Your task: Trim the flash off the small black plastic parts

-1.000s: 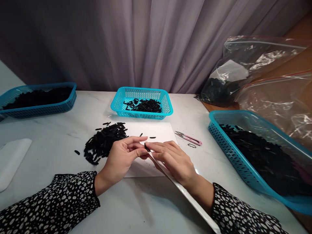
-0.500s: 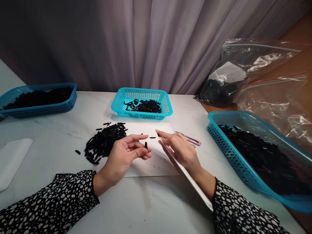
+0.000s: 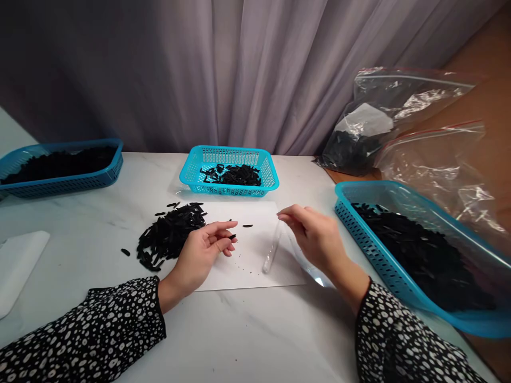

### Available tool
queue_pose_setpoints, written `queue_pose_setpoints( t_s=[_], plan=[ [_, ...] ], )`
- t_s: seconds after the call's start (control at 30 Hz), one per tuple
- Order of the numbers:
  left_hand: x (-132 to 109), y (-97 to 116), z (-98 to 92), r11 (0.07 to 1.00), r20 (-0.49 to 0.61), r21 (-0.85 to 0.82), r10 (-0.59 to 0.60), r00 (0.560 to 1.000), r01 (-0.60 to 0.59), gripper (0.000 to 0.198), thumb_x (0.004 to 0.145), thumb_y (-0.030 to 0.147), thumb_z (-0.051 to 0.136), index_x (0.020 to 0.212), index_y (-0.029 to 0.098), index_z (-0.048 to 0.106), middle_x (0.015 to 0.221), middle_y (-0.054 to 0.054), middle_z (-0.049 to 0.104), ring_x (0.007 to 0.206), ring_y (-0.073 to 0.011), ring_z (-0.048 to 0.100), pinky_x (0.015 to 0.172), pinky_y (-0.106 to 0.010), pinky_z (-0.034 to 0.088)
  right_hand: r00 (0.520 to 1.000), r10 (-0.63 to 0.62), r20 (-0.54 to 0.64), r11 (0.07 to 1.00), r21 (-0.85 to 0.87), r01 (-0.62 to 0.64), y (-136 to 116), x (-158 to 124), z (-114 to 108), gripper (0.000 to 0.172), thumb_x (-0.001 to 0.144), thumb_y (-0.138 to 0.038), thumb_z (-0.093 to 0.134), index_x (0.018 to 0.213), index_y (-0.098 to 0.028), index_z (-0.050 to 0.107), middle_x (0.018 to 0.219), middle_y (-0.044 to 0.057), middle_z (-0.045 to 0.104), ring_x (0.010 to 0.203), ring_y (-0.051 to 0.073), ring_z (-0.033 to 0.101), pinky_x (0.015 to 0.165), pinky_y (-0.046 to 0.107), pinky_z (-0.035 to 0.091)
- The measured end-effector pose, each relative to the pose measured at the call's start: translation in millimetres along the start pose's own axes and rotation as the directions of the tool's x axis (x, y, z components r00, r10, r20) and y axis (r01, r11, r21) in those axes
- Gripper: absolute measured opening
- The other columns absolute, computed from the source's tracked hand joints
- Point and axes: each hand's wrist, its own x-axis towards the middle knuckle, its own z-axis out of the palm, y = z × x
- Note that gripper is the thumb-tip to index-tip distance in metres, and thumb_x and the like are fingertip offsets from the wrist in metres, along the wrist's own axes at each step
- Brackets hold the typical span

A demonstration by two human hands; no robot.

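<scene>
My left hand [image 3: 202, 252] pinches a small slim black piece [image 3: 232, 236] between thumb and fingers, above a white sheet [image 3: 239, 276]. A heap of similar black pieces [image 3: 170, 234] lies just behind and left of it. One loose black piece [image 3: 247, 225] rests on the sheet between my hands. My right hand [image 3: 315, 236], its fingertips pressed together, grips the top of a clear plastic piece [image 3: 271, 252] that looks like a thin sheet or bag. The plastic hangs over the sheet's right side, its lower edge catching the light.
A small blue basket [image 3: 229, 190] with some black pieces stands behind the sheet. Fuller blue baskets stand at left [image 3: 59, 181] and right [image 3: 379, 266]. Clear zip bags [image 3: 359, 133] sit at the back right. A white flat object [image 3: 24, 266] lies at far left.
My right hand has moved right and turned, and the plastic in it now hangs down instead of slanting along the forearm. The left hand has tilted its black piece from upright to nearly flat.
</scene>
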Motion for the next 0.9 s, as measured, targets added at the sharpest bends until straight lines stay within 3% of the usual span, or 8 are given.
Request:
queue_pose_setpoints(
  t_s=[0.13,0.2,0.3,0.4,0.47,0.57,0.77,0.9],
  plan=[
    [-6,-6,4.2,0.993,0.097,0.096,0.053,0.994,-0.063,0.031,0.081,0.019,0.065,0.112,0.019,0.064,0.076,0.001,0.069,0.065,-0.0135,0.063,0.064,-0.028,0.052,0.986,-0.131,0.103,0.934,0.347,0.088,-36,-6,16,0.019,0.097,-0.019,0.053,0.112,-0.022,0.065,0.103,0.01,0.067,0.085,0.019,0.067,0.07,0.03,0.055],
    [-8,-6,4.5,0.98,0.143,0.168,0.085,0.986,-0.109,0.03,0.084,0.018,0.062,0.113,0.02,0.06,0.074,0.001,0.07,0.064,-0.0141,0.063,0.064,-0.028,0.052,0.97,-0.185,0.156,0.883,0.46,0.094,-45,-9,25,0.014,0.096,-0.02,0.057,0.103,-0.022,0.068,0.098,0.007,0.068,0.082,0.017,0.068,0.068,0.028,0.055],
    [-1,-3,3.8,0.902,0.201,0.353,0.187,0.962,-0.249,0.025,0.087,0.016,0.059,0.111,0.021,0.06,0.073,0.001,0.071,0.066,-0.0162,0.065,0.067,-0.03,0.051,0.994,-0.026,0.103,0.858,0.513,-0.031,-46,-10,32,0.017,0.097,-0.023,0.054,0.086,-0.021,0.067,0.076,0.003,0.067,0.066,0.015,0.066,0.06,0.026,0.053],
    [18,-2,5.6,0.546,0.363,0.651,0.386,0.848,-0.527,0.016,0.088,0.011,0.059,0.097,0.02,0.068,0.087,-0.005,0.071,0.085,-0.022,0.063,0.078,-0.036,0.049,0.956,0.288,0.055,0.778,0.569,-0.267,-38,-5,31,0.022,0.099,-0.031,0.05,0.082,-0.021,0.06,0.064,0.0,0.064,0.053,0.013,0.06,0.053,0.026,0.05],
    [33,-3,9.1,0.283,0.439,0.779,0.392,0.808,-0.56,0.018,0.088,0.008,0.058,0.096,0.019,0.07,0.093,-0.008,0.068,0.091,-0.0252,0.059,0.078,-0.038,0.046,0.893,0.443,0.079,0.633,0.678,-0.374,-31,-2,32,0.024,0.098,-0.038,0.051,0.081,-0.021,0.055,0.064,0.0,0.065,0.049,0.012,0.058,0.049,0.025,0.048],
    [49,-5,15.4,0.152,0.455,0.83,0.371,0.81,-0.536,0.011,0.087,0.011,0.063,0.085,0.017,0.071,0.086,-0.008,0.063,0.09,-0.0263,0.055,0.075,-0.038,0.043,0.831,0.532,0.162,0.388,0.826,-0.41,-22,0,37,0.025,0.089,-0.043,0.064,0.084,-0.021,0.055,0.075,0.003,0.072,0.056,0.014,0.065,0.05,0.026,0.052],
    [46,11,15.1,0.257,0.423,0.797,0.408,0.809,-0.547,0.018,0.085,0.007,0.061,0.072,0.018,0.065,0.078,-0.004,0.064,0.08,-0.0212,0.057,0.073,-0.033,0.043,0.76,0.571,0.31,0.098,0.894,-0.438,-24,1,45,0.03,0.077,-0.04,0.078,0.09,-0.019,0.061,0.086,0.006,0.077,0.073,0.018,0.074,0.064,0.029,0.058],
    [25,31,5.3,0.862,0.088,0.425,0.263,0.961,-0.275,0.014,0.084,0.025,0.066,0.072,0.018,0.064,0.072,-0.001,0.068,0.068,-0.0167,0.062,0.064,-0.029,0.047,0.769,0.566,0.296,0.072,0.912,-0.404,-43,8,49,0.026,0.075,-0.037,0.08,0.083,-0.019,0.063,0.075,0.004,0.076,0.063,0.016,0.071,0.055,0.026,0.056]
  ],
)
